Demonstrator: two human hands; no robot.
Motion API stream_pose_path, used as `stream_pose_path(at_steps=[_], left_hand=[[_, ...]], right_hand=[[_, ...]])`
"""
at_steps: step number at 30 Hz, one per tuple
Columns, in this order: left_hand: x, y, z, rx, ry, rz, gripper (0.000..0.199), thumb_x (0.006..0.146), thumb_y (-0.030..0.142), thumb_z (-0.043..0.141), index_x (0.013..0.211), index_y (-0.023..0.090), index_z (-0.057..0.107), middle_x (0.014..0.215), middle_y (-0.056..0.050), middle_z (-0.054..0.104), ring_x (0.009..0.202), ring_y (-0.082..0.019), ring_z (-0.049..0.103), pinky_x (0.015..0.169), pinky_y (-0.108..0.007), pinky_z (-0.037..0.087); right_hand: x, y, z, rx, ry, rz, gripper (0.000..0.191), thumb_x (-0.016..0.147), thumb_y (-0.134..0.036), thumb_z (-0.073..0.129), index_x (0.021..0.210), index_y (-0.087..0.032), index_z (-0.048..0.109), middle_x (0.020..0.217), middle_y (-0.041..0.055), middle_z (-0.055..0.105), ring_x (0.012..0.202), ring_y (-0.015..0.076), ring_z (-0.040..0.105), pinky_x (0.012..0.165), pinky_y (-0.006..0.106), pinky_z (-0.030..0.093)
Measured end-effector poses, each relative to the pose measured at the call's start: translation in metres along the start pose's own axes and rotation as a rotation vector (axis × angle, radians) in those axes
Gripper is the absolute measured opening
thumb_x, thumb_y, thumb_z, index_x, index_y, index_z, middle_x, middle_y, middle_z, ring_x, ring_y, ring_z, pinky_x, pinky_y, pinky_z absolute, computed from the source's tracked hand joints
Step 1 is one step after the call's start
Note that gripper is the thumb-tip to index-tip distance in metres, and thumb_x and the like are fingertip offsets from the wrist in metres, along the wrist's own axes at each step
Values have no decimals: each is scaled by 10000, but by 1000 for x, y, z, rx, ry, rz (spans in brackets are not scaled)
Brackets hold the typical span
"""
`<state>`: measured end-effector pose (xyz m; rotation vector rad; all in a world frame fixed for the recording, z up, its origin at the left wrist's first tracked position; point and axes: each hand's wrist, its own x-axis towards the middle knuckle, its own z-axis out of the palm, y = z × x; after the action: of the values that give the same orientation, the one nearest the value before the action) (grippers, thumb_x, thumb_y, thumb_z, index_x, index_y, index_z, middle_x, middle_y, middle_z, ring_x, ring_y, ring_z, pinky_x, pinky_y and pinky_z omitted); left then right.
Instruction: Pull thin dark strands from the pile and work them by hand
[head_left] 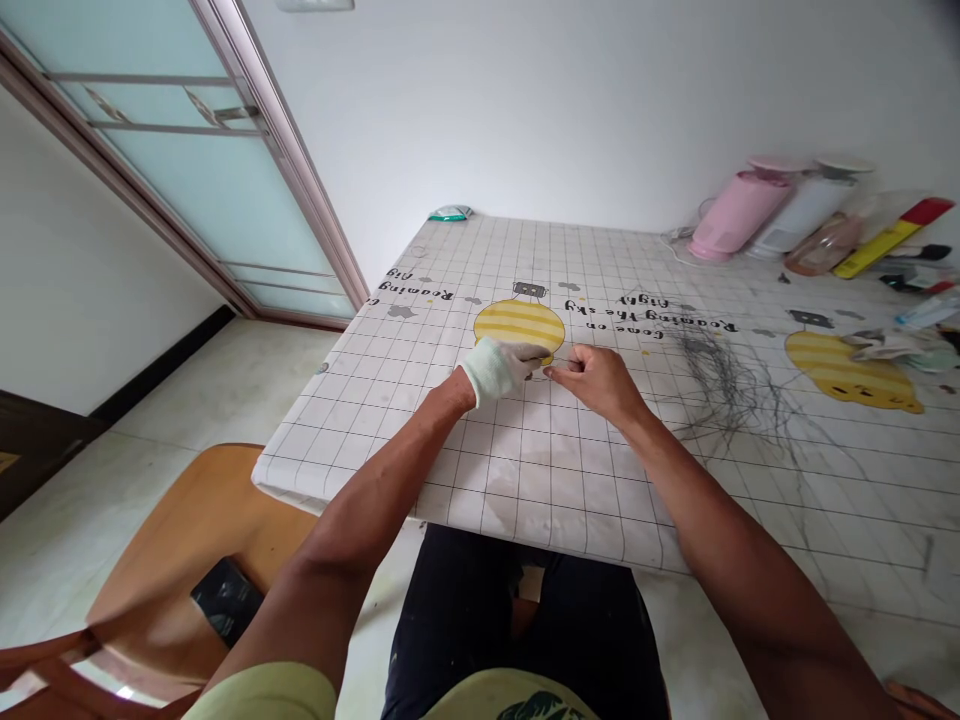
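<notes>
My left hand (501, 369), in a whitish glove, is over the table's middle, above a yellow balloon print. Its fingers are closed and point right; what they hold is too small to name. Bare and just to the right of it, my right hand (600, 378) has thumb and forefinger pinched together, with something too fine to make out between them. A small gap separates the two hands. Farther right, a loose tangle of thin dark strands (724, 385) lies on the checked tablecloth (540, 480).
Pink (739, 213) and white (799, 212) cylinders stand at the back right, beside a yellow-and-red box (889, 240) and bottles. A small packet (450, 213) lies at the back left corner. A wooden chair (172, 540) bearing a dark flat item (227, 600) is at lower left.
</notes>
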<state>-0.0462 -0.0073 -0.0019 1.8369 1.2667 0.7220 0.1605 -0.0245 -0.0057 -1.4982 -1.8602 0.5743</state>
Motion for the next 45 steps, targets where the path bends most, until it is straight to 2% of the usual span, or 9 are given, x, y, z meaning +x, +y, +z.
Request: stream_pose_path(at_steps=[6,10,15,21,26,31,39,42,45], left_hand=[[0,6,2,-24,71,-71,295,1013,268,573,1161,240,826,909,-23,773,781,-145,691,739,-262,550],[7,-4,8,-91,113,-101,282,997,239,582,1140,224,825,944,-41,776,770,-149,692,724,-264,550],[11,-6,9,-198,115,-119,254,1017,280,571,1083,198,802,813,-25,742,660,-132,660,646,-250,530],[6,0,-3,-535,35,-171,216,1030,288,615,1003,120,750,923,-94,789,650,-136,683,659,-296,568],[13,-20,-6,-831,-143,-115,242,1020,321,697,1068,87,729,834,-72,744,615,-132,669,657,-309,554],[22,-38,-1,-994,-257,-28,401,875,446,873,1021,98,739,821,-68,735,621,-147,661,611,-294,528],[21,-30,12,-1039,-139,6,350,914,408,837,1047,95,755,733,-44,716,609,-132,638,631,-278,518],[18,-22,6,-921,-43,-39,279,976,338,764,1072,77,749,764,-54,734,593,-122,647,620,-272,516],[17,-17,0,-809,26,-84,243,1026,281,678,1086,56,748,769,-64,740,570,-111,637,618,-274,519]], right_hand=[[-5,2,14,48,83,-49,593,907,-620,740,610,-233,402,550,-28,483,522,117,403,500,283,290],[-9,2,22,102,91,33,541,974,-590,687,613,-220,529,552,3,607,451,119,448,465,280,318],[-10,1,24,255,22,17,539,992,-675,640,720,-210,677,598,23,673,416,121,497,443,276,381],[-9,1,24,639,-86,126,488,884,-683,794,873,-197,753,632,32,686,432,127,540,392,259,381],[-9,-2,20,901,-171,136,468,843,-643,867,873,-194,736,652,24,676,489,137,575,416,265,425],[-10,-8,21,1088,-223,121,449,855,-629,864,883,-199,737,663,11,666,519,140,582,463,279,447],[-14,-16,30,1084,-74,133,497,872,-704,814,863,-220,703,639,-1,625,493,128,523,430,271,401],[-13,-10,24,962,-89,87,572,889,-783,741,935,-213,736,711,38,687,558,162,606,484,294,480],[-7,-1,14,829,-124,60,673,929,-846,619,967,-192,771,830,100,763,714,218,707,664,355,595]])
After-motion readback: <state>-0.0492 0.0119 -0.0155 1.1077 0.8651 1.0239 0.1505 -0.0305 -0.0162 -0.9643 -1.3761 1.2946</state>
